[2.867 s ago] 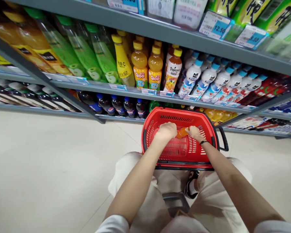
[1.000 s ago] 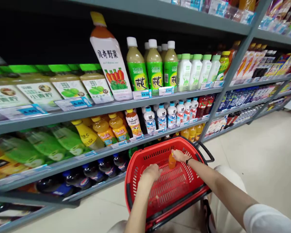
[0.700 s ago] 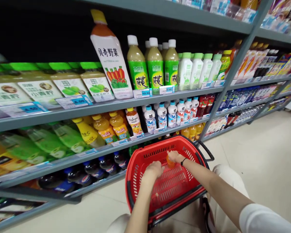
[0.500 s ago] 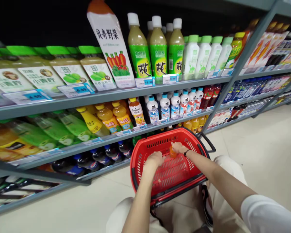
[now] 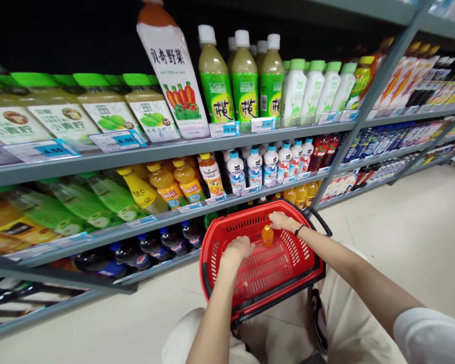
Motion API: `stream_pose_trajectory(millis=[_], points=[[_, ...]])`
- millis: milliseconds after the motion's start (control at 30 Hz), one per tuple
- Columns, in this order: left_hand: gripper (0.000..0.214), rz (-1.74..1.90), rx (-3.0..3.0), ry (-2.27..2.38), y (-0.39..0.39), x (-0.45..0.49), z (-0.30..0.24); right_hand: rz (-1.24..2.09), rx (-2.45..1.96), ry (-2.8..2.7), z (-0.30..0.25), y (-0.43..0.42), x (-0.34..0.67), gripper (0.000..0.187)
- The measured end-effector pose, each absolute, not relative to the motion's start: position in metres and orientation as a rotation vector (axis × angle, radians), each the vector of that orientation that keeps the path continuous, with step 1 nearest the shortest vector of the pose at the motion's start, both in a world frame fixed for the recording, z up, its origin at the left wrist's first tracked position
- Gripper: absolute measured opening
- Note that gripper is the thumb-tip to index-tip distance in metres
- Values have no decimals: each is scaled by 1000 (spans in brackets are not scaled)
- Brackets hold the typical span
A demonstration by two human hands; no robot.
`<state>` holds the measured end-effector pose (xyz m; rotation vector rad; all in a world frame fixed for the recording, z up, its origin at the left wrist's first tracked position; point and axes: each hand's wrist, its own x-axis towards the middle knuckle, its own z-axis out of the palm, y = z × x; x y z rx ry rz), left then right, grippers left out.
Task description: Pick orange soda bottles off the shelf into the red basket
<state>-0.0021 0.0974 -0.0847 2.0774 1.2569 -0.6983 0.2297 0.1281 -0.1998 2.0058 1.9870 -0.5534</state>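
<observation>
A red shopping basket (image 5: 246,221) with slotted walls rests on the floor between my knees, against the shelf. Upright inside it, near the far wall, is a small orange bottle (image 5: 267,236). My right hand (image 5: 282,221) is just above and to the right of the bottle, apart from it, with its fingers loosely stretched and nothing in them. Over the left part of the basket hovers my left hand (image 5: 238,247), fingers reaching forward and holding nothing that I can see. Something small and reddish on the basket floor near my left wrist is too unclear to name.
Drink shelves (image 5: 167,154) run along the left and ahead, with juice bottles (image 5: 214,86), small milk-drink bottles (image 5: 255,167) and dark cola bottles (image 5: 151,248). A black basket handle (image 5: 320,222) sticks out at the right. Pale floor tiles (image 5: 394,227) extend to the right.
My right hand has let go of the orange bottle and risen slightly away from it, leaving it standing in the basket. My left hand has barely moved. The view has shifted slightly.
</observation>
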Motion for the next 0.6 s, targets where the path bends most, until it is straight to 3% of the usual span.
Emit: stream_pose_trajectory(millis=[133, 367, 600], points=[[42, -706, 2130, 1214, 96, -2, -90, -327, 2279, 2151, -137, 132, 258, 24], [43, -715, 2198, 1200, 92, 7, -102, 359, 2847, 2336, -11, 124, 343, 20], [35, -723, 2200, 1246, 89, 13, -118, 1152, 3250, 2338, 167, 178, 405, 19]])
